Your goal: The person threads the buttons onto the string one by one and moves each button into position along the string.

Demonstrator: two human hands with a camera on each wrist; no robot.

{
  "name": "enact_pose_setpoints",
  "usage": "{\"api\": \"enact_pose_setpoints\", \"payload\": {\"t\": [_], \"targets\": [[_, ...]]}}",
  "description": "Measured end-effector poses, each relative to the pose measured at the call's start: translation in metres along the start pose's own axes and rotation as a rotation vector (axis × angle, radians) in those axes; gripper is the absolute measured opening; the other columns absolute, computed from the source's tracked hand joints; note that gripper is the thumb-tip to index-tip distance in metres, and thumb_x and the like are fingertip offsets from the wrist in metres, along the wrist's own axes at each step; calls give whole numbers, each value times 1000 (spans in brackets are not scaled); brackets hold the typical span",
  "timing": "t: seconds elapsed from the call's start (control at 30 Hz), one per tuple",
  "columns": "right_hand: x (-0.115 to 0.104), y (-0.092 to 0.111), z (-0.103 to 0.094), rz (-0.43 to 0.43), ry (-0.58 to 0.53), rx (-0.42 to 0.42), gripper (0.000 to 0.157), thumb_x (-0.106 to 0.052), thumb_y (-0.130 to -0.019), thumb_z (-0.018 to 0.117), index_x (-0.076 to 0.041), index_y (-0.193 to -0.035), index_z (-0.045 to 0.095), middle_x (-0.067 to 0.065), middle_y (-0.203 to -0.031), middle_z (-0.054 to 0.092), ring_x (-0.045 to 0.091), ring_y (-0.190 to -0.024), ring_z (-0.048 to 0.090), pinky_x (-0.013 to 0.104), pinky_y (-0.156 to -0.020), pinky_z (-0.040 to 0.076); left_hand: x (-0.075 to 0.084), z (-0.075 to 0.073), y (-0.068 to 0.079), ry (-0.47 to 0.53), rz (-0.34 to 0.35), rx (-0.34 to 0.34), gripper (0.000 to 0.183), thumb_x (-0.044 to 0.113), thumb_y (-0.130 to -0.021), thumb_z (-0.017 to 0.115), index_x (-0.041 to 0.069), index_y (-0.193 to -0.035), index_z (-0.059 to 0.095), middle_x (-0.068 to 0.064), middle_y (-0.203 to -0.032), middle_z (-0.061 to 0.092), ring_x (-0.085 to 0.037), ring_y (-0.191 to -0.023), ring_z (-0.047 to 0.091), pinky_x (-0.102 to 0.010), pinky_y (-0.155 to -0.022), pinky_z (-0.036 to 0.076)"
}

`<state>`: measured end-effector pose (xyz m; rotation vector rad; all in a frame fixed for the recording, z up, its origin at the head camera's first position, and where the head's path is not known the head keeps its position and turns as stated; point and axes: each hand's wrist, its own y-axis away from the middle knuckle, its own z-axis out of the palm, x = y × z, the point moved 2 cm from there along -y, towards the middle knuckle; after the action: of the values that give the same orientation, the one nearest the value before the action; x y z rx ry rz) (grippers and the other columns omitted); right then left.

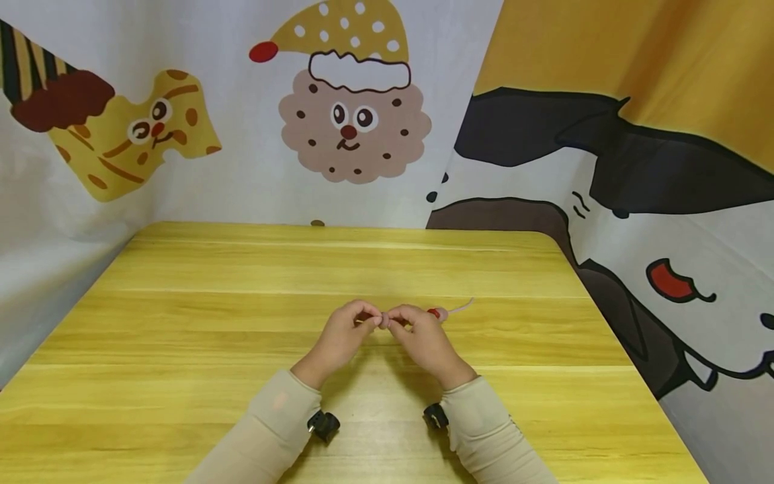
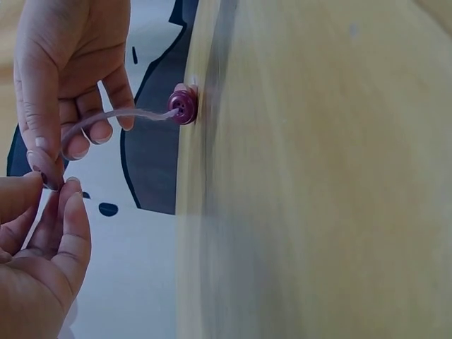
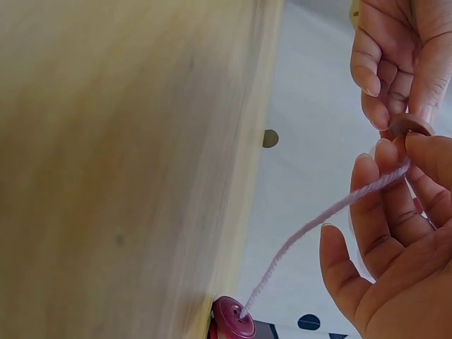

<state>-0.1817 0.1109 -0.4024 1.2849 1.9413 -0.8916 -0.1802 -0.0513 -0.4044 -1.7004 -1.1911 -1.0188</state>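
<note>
In the head view, my left hand and right hand meet fingertip to fingertip above the wooden table. Between them is a small pinkish-brown button, which my left thumb and fingers pinch at its edge. My right thumb and fingertips pinch the lilac yarn close against that button. Fingers hide whether the yarn passes through it. From my right hand the yarn curves to a dark red button threaded on it. A pink button sits beside a red one, and a loose yarn tail extends beyond.
The wooden table has its far edge against a printed curtain with cartoon figures. Black wrist straps are worn at both long sleeves.
</note>
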Motion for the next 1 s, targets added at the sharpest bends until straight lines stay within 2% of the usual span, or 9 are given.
{"api": "enact_pose_setpoints", "payload": {"t": [0.27,0.5,0.77,1.0], "targets": [[1,0,1,-6,-7,-15,11,-8,-95,61,-11,-101,69,-1,-98,70,15,-96,62,38,-84,51,-2,0,0,5,2,17,6,7,-96,59,6,-94,65,-1,-93,65,-17,-91,59,-37,-83,50],[1,1,1,-23,31,-23,19,-7,-93,63,-9,-112,65,-2,-88,64,13,-82,58,27,-68,49,-2,-1,1,16,-2,16,7,6,-96,57,6,-93,63,-1,-92,64,-18,-89,59,-37,-81,48],[0,0,4,2,-14,-70,39,-10,-87,71,-7,-124,59,-3,-89,63,15,-88,59,34,-80,51,-2,-1,2,-5,5,2,7,6,-97,56,7,-95,62,-2,-94,64,-18,-93,59,-39,-83,48],[-3,0,5,-32,-15,-50,36,-8,-85,73,-8,-119,61,-2,-87,64,15,-84,60,31,-75,52,-1,-1,2,-23,9,9,6,6,-97,56,6,-94,62,-3,-93,64,-19,-92,60,-38,-82,48]]}}
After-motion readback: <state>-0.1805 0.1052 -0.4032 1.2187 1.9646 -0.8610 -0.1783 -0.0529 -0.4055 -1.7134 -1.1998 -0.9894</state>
